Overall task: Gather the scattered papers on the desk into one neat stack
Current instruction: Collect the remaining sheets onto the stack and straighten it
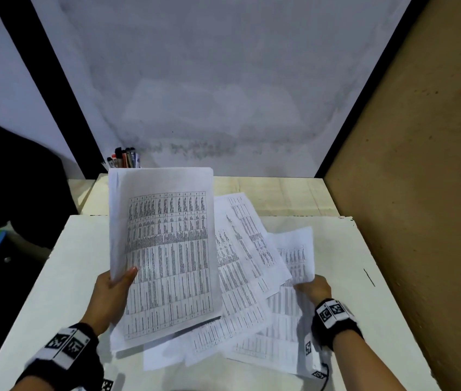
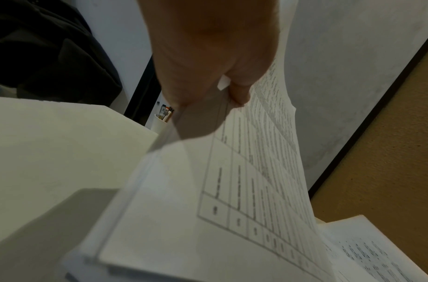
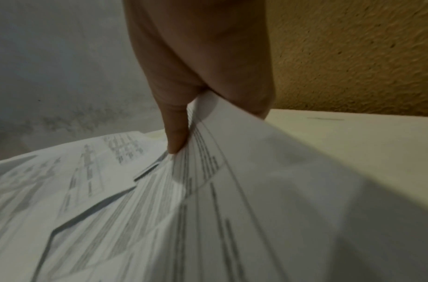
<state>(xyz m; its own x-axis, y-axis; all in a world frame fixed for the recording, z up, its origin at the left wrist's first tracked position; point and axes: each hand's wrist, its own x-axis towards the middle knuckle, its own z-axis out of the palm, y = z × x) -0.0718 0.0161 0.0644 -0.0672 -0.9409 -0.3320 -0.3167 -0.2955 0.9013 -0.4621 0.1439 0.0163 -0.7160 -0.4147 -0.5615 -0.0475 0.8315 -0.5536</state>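
Left hand (image 1: 112,294) pinches a raised sheaf (image 1: 164,249); right hand (image 1: 312,289) pinches a sheet (image 1: 297,255) on the bench (image 1: 68,277). Paper looks light, floppy, slippery; best gripped at edges

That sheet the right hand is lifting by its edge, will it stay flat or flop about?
Probably flop: the sheet already curves where the right hand pinches its edge. It looks thin and light, so one grip likely lifts it easily. It overlaps other loose papers on the desk, so it may slide off or drag one along.
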